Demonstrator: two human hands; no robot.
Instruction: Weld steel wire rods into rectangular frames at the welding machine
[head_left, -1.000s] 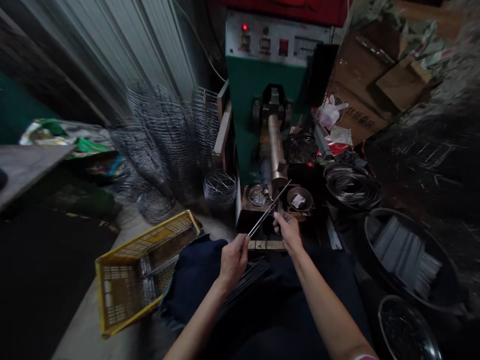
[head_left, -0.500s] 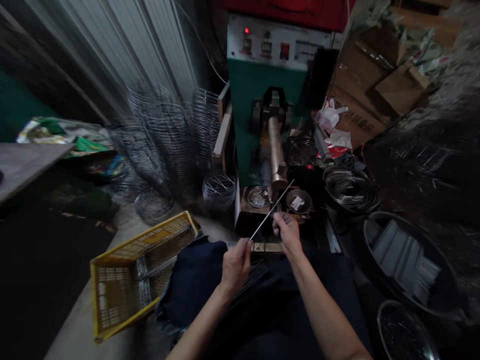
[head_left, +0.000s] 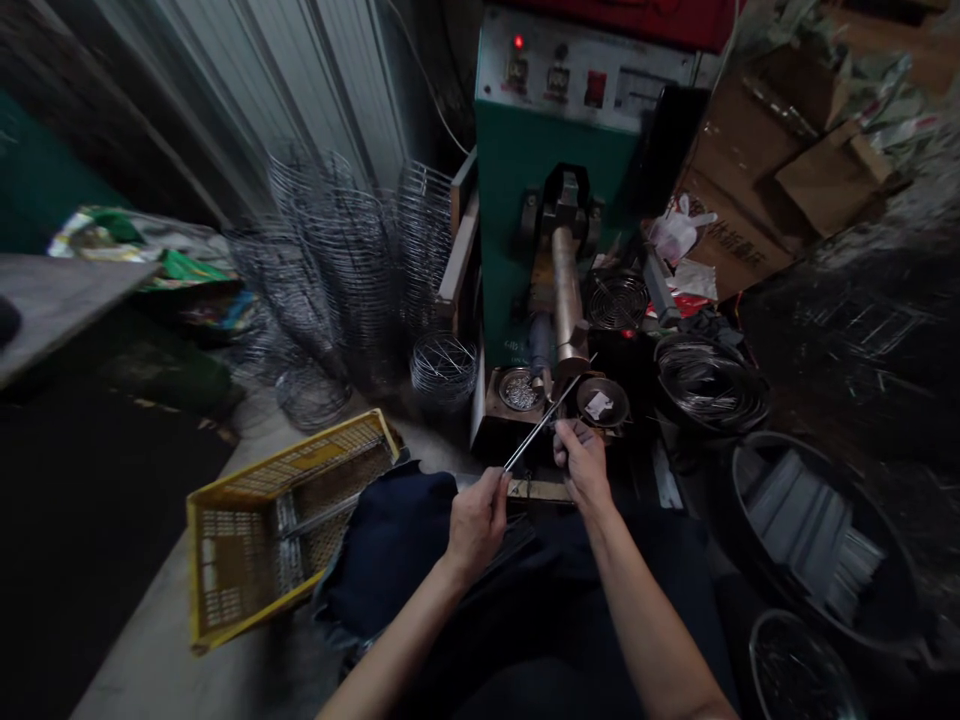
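Note:
My left hand (head_left: pixel 478 517) is closed on the near end of a thin metal rod (head_left: pixel 534 436), which slants up and right to the tips of the spot welder (head_left: pixel 566 300). In this view the rod shows as two close bright lines; whether that is one piece or two, I cannot tell. My right hand (head_left: pixel 581 462) has its fingers pinched together beside the rod, just below the welder's tips. What those fingers hold, if anything, is hidden. Left of the tips sits a dish of small metal pieces (head_left: pixel 520 390); right of them is a dark bowl (head_left: pixel 603 402) with a pale scrap inside.
A yellow crate (head_left: pixel 289 592) with metal pieces stands at left. Behind it rise stacks of wire baskets (head_left: pixel 349 260). To the right are a basin of wire rings (head_left: pixel 709 385) and a large dark tub (head_left: pixel 727 520) of grey strips. Cardboard boxes (head_left: pixel 757 215) lean behind.
The view has shifted slightly, moving the surroundings right. The rod now shows as two lines instead of one, and its far end is nearer the welder's tips. Both hands keep their grip.

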